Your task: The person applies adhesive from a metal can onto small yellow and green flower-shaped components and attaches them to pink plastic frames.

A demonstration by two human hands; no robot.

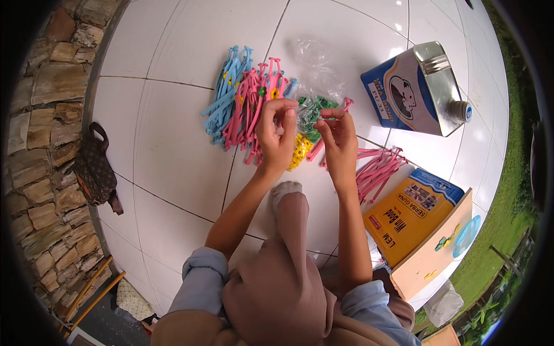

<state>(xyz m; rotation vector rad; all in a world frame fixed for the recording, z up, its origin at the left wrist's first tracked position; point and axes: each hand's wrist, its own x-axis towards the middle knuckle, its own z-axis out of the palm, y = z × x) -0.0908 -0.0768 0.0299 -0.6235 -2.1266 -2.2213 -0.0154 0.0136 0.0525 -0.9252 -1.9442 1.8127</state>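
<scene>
My left hand (278, 135) is raised over the tiles, its thumb and forefinger drawn close together. Facing it, my right hand (339, 139) makes a pinch with thumb and forefinger. Whatever either pinch holds is too small to make out. Between and behind the hands lie small green pieces (309, 112) in clear plastic and a packet of yellow flower-shaped pieces (300, 151). Left of them is a heap of pink strips (248, 106) with knobbed ends, some carrying a yellow or green flower. Similar blue strips (216, 118) lie beside that heap.
A blue-and-white metal can (398, 92) with a screw cap stands far right. Nearer are more pink strips (381, 173), an orange-yellow tin (410, 213), and a pale board (433, 254) with flower pieces and a blue lid (466, 236). A brown bag (99, 167) rests by the stone wall.
</scene>
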